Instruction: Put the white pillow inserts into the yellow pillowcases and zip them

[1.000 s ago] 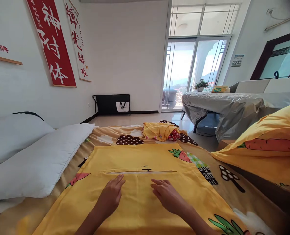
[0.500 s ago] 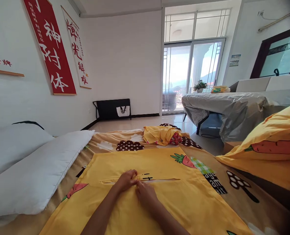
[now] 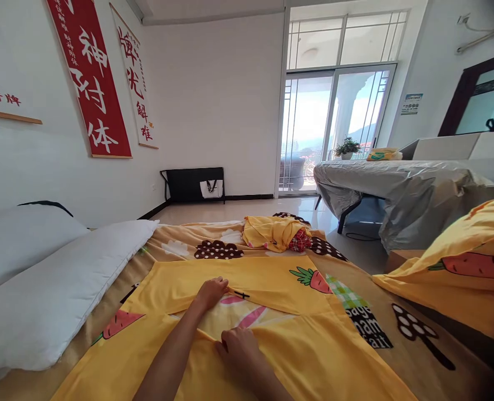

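A yellow pillowcase [image 3: 297, 345] printed with carrots lies flat in front of me, its slit spread wide across the middle. Through the gap shows the pale inner side [image 3: 247, 314] with pink strokes. My left hand [image 3: 212, 292] pinches the far edge of the slit. Lower and to the right, my right hand [image 3: 242, 345] is closed on the near edge, its fingertips partly hidden. Two white pillows [image 3: 79, 278] rest to the left, apart from both hands.
Under the pillowcase spreads a brown patterned blanket [image 3: 417, 317]. A bundled yellow cloth [image 3: 267, 231] lies at the far edge. On the right is a yellow carrot-print pillow [image 3: 472, 273]. Behind it stands a table [image 3: 355, 172] covered in plastic.
The slit has been pulled from nearly closed to wide apart. My left hand moved slightly away from me, and my right hand came nearer. The view shifted a little left.
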`<state>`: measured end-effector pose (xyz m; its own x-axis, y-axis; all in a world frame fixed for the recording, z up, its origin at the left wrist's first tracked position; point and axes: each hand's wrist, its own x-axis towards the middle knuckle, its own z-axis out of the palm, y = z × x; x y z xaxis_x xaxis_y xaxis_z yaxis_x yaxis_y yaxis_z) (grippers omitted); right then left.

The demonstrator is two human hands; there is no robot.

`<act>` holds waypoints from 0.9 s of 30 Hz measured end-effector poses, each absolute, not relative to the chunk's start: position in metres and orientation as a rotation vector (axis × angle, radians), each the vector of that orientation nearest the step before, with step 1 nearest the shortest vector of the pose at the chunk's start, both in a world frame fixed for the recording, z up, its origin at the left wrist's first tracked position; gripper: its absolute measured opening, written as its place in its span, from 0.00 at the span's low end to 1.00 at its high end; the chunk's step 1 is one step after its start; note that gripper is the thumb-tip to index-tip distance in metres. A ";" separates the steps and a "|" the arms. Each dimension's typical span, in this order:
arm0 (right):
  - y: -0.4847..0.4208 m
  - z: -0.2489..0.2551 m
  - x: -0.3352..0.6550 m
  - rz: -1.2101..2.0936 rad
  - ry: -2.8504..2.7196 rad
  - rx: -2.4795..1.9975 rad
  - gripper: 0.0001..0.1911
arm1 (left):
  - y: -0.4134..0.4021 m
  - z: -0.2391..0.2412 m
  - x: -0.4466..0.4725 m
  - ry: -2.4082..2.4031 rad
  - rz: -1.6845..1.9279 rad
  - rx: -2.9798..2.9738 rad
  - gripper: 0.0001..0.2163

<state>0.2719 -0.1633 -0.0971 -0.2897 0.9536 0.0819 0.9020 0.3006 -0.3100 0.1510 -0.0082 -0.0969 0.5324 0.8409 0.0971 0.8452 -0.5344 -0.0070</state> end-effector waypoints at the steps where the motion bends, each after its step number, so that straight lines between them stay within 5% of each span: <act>1: -0.164 -0.097 0.271 0.305 -2.342 -1.673 0.16 | -0.006 -0.098 0.152 -1.491 -0.129 -2.685 0.11; 16: -0.168 -0.104 0.269 0.369 -2.435 -1.455 0.14 | 0.013 -0.090 0.161 -1.338 -0.079 -2.730 0.09; 27: -0.170 -0.105 0.272 0.441 -2.436 -1.367 0.14 | 0.016 -0.098 0.162 -1.475 -0.171 -2.742 0.20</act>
<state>0.2724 -0.1697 -0.1047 -0.4953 0.8606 0.1185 0.7645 0.4966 -0.4111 0.1616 0.0162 -0.0983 0.5464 0.8306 0.1075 0.8331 -0.5522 0.0315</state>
